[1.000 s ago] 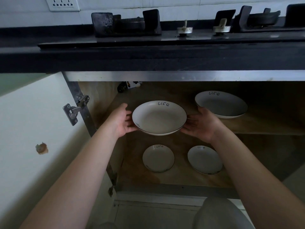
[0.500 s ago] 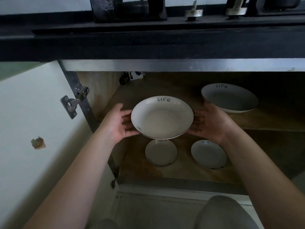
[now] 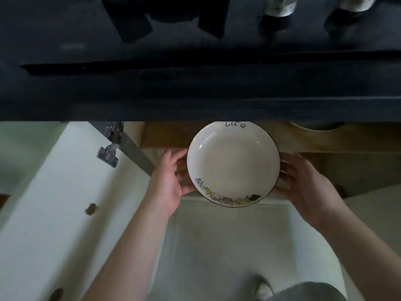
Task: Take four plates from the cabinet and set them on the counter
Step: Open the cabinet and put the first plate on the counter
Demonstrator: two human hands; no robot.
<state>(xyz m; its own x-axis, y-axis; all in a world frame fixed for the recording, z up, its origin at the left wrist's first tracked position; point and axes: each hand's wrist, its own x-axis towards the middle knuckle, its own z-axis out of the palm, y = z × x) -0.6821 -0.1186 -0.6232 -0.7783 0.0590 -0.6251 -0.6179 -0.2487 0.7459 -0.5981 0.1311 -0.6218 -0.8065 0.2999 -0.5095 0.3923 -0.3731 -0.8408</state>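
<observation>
A white plate (image 3: 233, 164) with a dark rim, the word "life" at its far edge and a small drawing along its near edge, is held level just below the counter's front edge. My left hand (image 3: 171, 181) grips its left rim and my right hand (image 3: 303, 185) its right rim. Only the near rim of a second plate (image 3: 316, 127) shows on the cabinet shelf (image 3: 325, 140) at the upper right. The two lower plates are hidden from this angle.
The dark counter (image 3: 195, 83) with the stove overhangs the cabinet across the top of the view. The white cabinet door (image 3: 54, 203) stands open at the left, its metal hinge (image 3: 108, 154) near my left hand. Pale floor (image 3: 227, 246) lies below.
Both hands have drawn the plate out of the cabinet toward me. My view has tilted down, so the shelf and lower plates have dropped out of sight.
</observation>
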